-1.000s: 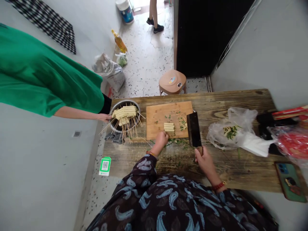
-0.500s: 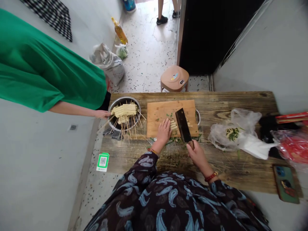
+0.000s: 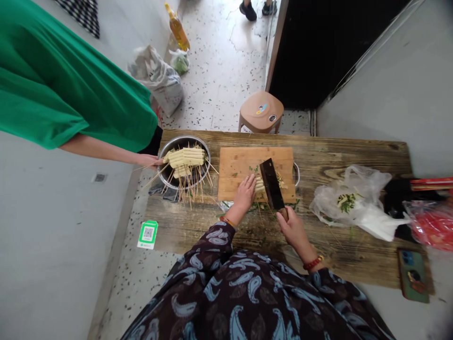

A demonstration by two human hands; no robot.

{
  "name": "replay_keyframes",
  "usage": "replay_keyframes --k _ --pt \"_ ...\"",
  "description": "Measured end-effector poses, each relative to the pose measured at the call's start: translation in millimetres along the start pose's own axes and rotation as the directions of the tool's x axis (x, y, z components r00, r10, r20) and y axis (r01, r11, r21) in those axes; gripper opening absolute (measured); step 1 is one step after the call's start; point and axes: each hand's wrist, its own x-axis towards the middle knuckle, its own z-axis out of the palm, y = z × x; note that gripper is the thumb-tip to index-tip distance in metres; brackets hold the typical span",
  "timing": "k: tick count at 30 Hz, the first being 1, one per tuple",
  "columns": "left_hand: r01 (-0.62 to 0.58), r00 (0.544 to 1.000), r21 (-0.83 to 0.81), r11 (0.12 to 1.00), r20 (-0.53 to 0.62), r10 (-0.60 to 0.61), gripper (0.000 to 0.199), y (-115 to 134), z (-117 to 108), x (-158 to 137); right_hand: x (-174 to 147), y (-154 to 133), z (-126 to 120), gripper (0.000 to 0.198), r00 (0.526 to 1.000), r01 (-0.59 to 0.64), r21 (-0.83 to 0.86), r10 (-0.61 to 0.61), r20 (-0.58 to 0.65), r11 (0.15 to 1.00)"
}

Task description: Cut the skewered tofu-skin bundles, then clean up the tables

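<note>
Fingers of our right hand hold a dark, rectangular metal cleaver, now swung to three o'clock of pale-yellow cylindrical rolls on a tan wooden board; our left hand covers their nine-o'clock end, grip unclear, likely steadying them.

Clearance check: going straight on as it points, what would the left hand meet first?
Likely the green scraps on the cutting board, ahead of the left hand; its height is unclear.

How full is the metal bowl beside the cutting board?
Partly full: pale skewered rolls are piled in the metal bowl, and some bare inner wall shows. I cannot tell how deep the pile goes.
</note>
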Motion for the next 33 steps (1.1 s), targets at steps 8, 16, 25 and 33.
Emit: replay_keyframes --k 8,16,25,33 --pt "-0.007 1.000 -0.007 1.000 0.001 0.007 0.051 -2.4 1.8 0.0 6.0 0.5 1.0 0.039 0.999 0.036 -0.068 -0.036 0.000 0.997" --pt "-0.001 1.000 -0.022 1.000 0.017 0.002 0.050 -3.0 3.0 0.7 14.3 -0.1 -7.5 0.034 0.994 0.092 -0.125 -0.084 0.068 0.988" --pt "-0.005 1.000 -0.072 0.997 0.024 0.006 0.050 -5.7 8.4 1.6 20.7 -7.0 10.7 0.030 0.995 0.079 -0.212 -0.065 0.069 0.974" --pt "0.069 0.996 -0.162 0.984 -0.049 -0.078 0.054 6.4 -15.5 -7.2 35.9 -0.4 7.3 0.033 0.998 -0.044 0.131 0.050 -0.043 0.990"
